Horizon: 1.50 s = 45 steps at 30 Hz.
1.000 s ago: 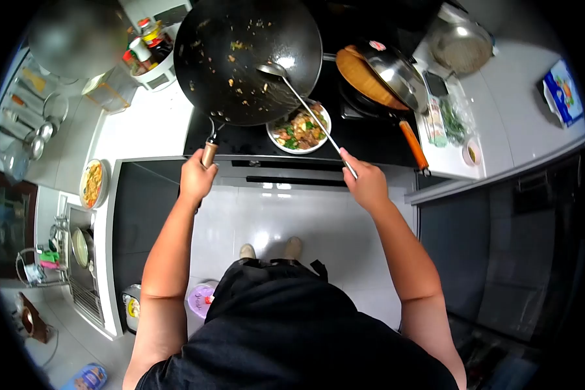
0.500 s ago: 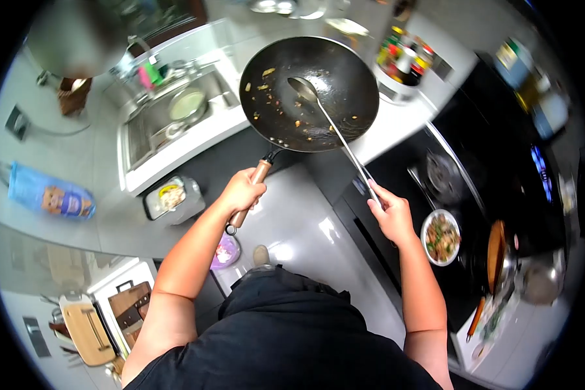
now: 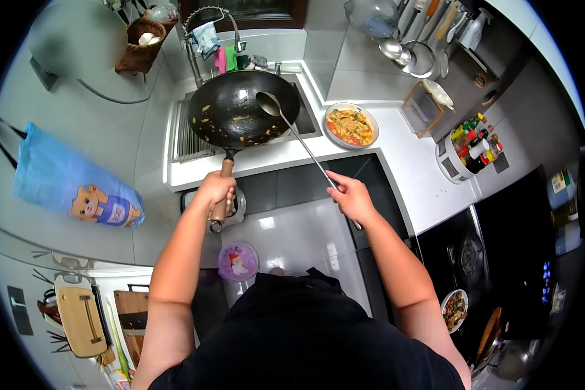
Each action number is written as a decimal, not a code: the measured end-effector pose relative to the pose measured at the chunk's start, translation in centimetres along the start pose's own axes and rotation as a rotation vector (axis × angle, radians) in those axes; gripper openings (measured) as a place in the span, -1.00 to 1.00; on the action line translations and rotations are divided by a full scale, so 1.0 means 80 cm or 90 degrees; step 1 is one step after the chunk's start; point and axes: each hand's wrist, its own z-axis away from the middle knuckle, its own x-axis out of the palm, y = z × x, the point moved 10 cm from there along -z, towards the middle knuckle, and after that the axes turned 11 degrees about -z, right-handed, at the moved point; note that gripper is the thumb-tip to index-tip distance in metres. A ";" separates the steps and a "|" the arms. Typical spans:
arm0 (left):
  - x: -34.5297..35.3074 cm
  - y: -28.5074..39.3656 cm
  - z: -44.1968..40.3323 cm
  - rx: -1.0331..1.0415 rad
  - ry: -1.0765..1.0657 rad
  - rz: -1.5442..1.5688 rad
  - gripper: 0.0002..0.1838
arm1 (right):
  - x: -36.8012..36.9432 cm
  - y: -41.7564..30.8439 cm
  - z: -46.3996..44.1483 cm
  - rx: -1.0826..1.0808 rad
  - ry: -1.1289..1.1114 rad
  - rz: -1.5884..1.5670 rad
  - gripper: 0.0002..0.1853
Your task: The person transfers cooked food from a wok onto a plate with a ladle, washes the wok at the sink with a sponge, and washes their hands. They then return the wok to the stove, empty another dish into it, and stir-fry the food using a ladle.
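The wooden handle of a dark wok is wrapped in the fingers of my left hand. Bits of food cling to the wok's inside, and it hangs over the sink, hiding much of the basin. My right hand grips the long metal handle of a ladle; the ladle's bowl is inside the wok near its right side. To the right of the wok, a plate of yellow and red food sits on the white counter.
A spring-necked faucet stands behind the sink. Bottles fill a white caddy at the right. The stove with a bowl of food is at lower right. A purple bin stands on the floor. A blue bag hangs left.
The view has turned left from the stove to the sink. The wok and ladle, still in my hands, have moved off the stove to above the sink. The bowl of stir-fried food stays on the stove.
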 end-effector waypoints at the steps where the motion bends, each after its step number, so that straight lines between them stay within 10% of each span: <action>1: -0.009 0.003 -0.013 -0.014 0.005 -0.009 -0.88 | 0.008 0.002 -0.016 0.001 -0.011 -0.005 -0.53; 14: -0.087 0.004 -0.229 -0.127 -0.039 -0.207 -0.89 | 0.007 0.050 -0.264 0.099 -0.172 0.019 -0.52; 21: -0.208 0.044 -0.273 -0.055 0.323 -0.751 -0.74 | 0.041 0.099 -0.409 0.314 -0.289 -0.150 -0.55; 29: -0.203 0.080 -0.255 0.041 0.560 -0.752 -0.66 | 0.068 0.045 -0.513 -0.036 -0.374 0.386 -0.45; 36: -0.116 0.191 -0.272 0.317 0.496 -0.569 -0.68 | 0.058 -0.008 -0.516 -0.162 -0.154 0.123 -0.75; 45: 0.129 0.350 -0.331 0.641 0.119 -0.296 -0.77 | -0.108 0.087 -0.367 0.072 0.229 0.013 -0.62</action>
